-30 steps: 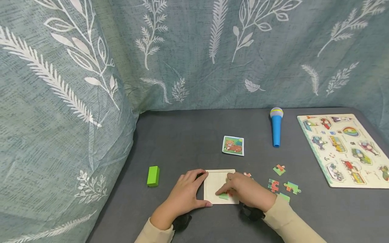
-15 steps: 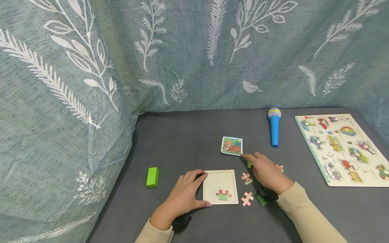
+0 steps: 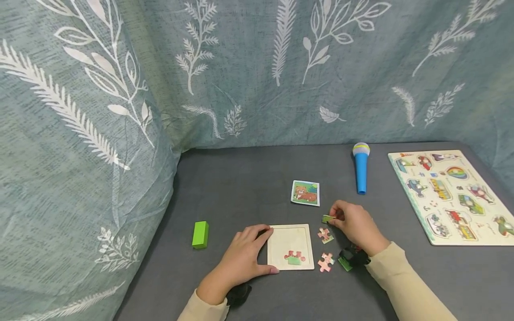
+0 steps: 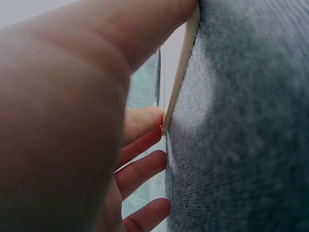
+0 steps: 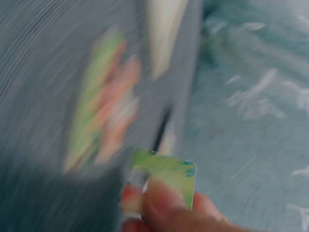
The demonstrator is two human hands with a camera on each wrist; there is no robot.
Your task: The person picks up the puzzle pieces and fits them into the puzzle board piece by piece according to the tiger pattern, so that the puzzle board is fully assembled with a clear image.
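Note:
My left hand (image 3: 242, 254) holds the left side of a square wooden puzzle tray (image 3: 283, 238), thumb at the near corner and index finger at the far one. In the left wrist view the thumb and fingers (image 4: 142, 121) meet the thin edge of the tray. One red and green puzzle piece (image 3: 294, 258) lies inside it near the front. Right of the tray, my right hand (image 3: 357, 226) pinches a green puzzle piece (image 5: 169, 169) between thumb and fingers. Two pinkish puzzle pieces, one farther (image 3: 325, 235) and one nearer (image 3: 326, 262), lie between tray and right wrist.
Another green piece (image 3: 345, 263) is partly covered by the right wrist strap. Behind the tray lies a tiger picture card (image 3: 305, 193). A blue toy microphone (image 3: 361, 171) and a large picture puzzle board (image 3: 451, 198) are at the right. A green block (image 3: 200, 235) stands left.
My right hand has left the tray, moved right and back, and now pinches a green piece. The red and green piece stays in the tray. The left hand keeps its place.

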